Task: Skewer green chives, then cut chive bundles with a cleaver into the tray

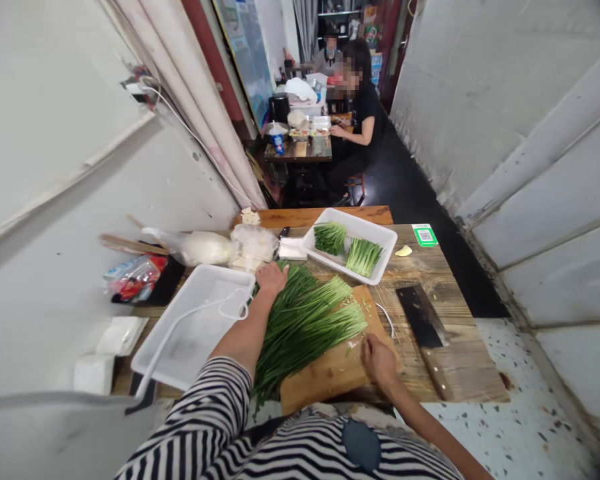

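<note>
A large heap of garlic chives [300, 320] lies across a wooden cutting board [325, 380], pale stem ends toward the right. My left hand [271, 279] is at the far left edge of the heap, fingers curled down on the green leaves and thumb out to the right. Beside the stem ends, low over the board's right part, is my right hand [380, 360]. Its fingers are curled in, and what they hold, if anything, is hidden. Small cut bits are scattered on the board. To the right lies a cleaver [423, 323] with a wooden handle.
A white tray [389, 250] with two cut chive bundles stands at the back. Another white tray [173, 333] sits left, a white cable [180, 320] across it. Plastic bags [253, 243], a QR card [425, 235] and thin skewers [393, 313] lie around. Beyond, people sit at a small table [300, 150].
</note>
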A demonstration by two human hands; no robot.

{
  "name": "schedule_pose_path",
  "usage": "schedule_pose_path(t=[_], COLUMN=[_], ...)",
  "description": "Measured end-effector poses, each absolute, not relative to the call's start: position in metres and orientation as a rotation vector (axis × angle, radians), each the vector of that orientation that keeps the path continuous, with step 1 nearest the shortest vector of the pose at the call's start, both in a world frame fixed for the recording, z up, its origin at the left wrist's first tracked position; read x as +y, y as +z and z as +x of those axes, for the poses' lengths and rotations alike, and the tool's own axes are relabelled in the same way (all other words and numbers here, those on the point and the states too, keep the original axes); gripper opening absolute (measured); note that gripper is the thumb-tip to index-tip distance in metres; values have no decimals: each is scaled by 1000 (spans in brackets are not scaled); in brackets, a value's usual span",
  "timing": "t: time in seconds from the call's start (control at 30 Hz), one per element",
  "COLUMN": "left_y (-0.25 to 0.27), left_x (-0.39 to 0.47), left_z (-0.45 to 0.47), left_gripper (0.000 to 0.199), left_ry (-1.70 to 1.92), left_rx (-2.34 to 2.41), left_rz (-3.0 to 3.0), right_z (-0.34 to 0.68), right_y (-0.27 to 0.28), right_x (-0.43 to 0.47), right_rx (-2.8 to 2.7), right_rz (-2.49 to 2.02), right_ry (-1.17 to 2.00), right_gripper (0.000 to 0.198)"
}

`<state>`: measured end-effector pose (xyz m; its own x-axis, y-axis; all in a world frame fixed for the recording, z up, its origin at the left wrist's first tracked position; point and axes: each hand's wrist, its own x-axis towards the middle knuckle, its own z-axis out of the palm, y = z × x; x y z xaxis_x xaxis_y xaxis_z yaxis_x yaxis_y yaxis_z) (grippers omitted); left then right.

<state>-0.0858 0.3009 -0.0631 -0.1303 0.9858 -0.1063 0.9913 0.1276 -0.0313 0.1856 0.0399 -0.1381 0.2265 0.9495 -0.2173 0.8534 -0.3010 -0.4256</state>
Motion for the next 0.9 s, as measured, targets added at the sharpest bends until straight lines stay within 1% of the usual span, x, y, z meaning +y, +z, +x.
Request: schedule_pose_path(t=[0.07,0.13,0.23,0.3,0.37,0.4,0.43,0.53,0.63,0.73,0.83,0.9], left_y=[-66,-65,-66,-77,-94,-104,-113,-129,-134,-138,-145,-148], left_x=[305,301,266,222,175,154,137,115,119,117,101,89], left_z=[-84,-77,-50,-24,1,11,20,36,42,42,42,43], left_gripper=[68,75,74,66,58,58,62,68,63,63,72,75], left_ry=[-193,-158,145,293,294,268,249,165,72,45,71,84], left_rx=[2326,2393,2365,1975,1470,1280,1223,1325,1300,1241,1232,1261], left_rz=[2014,2016,2243,2546,2745,2796,2810,2788,2806,2826,2837,2840], right_z=[187,189,192,195,201,207,215,243,269,285,294,298], right_y=[-133,-130,-129,-129,-127,-126,-124,-116,-110,-109,-109,-106], right_x=[40,41,36,28,16,9,2,-16,-20,-9,4,7], right_rx=[-1796,-1863,-1911,-1919,-1912,-1892,-1865,-1686,-1500,-1404,-1364,-1293], right_rz=[-2296,-2258,-2198,-2174,-2139,-2140,-2167,-2478,-2828,-2946,-2924,-2891], right_ry=[630,649,712,743,739,698,629,347,263,375,561,617], right_gripper=[29,29,28,28,30,33,34,35,44,54,61,65])
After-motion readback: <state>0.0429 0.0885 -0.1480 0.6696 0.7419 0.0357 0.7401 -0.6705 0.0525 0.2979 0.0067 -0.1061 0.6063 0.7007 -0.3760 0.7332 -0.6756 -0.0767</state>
